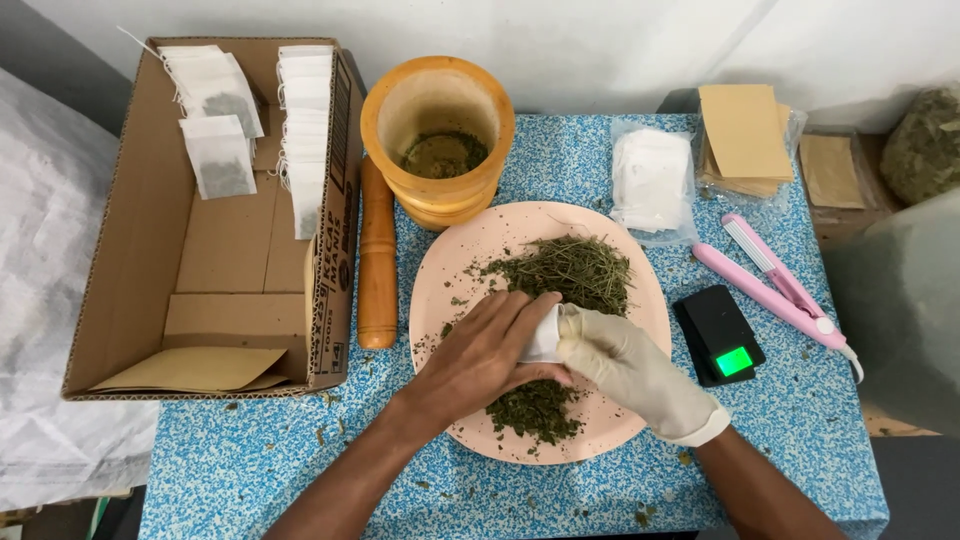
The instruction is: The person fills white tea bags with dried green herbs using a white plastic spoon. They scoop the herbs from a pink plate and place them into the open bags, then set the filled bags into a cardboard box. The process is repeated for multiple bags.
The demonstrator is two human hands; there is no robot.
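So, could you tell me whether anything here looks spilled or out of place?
Yes: dried herb crumbs lie scattered off the pink plate onto the blue speckled table. Only the right hand wears a glove; the left hand is bare.

A plate (450,270) sits at the centre of the tabletop (250,470), with dried herbs (575,270) heaped on it. Above it in the frame stands a mortar (437,140), with a pestle (377,255) lying to the plate's left. A cardboard box (215,260) fills the left side, holding tea bags (215,150) in its upper part. Right of the plate lie a small scale (720,335) and a sealing iron (775,285). In the upper right are a packet of filter bags (650,180) and a stack of paper envelopes (745,135). Both hands meet over the plate's lower half, the left hand (480,355) and the right hand (625,365) together holding a small bag (545,335).
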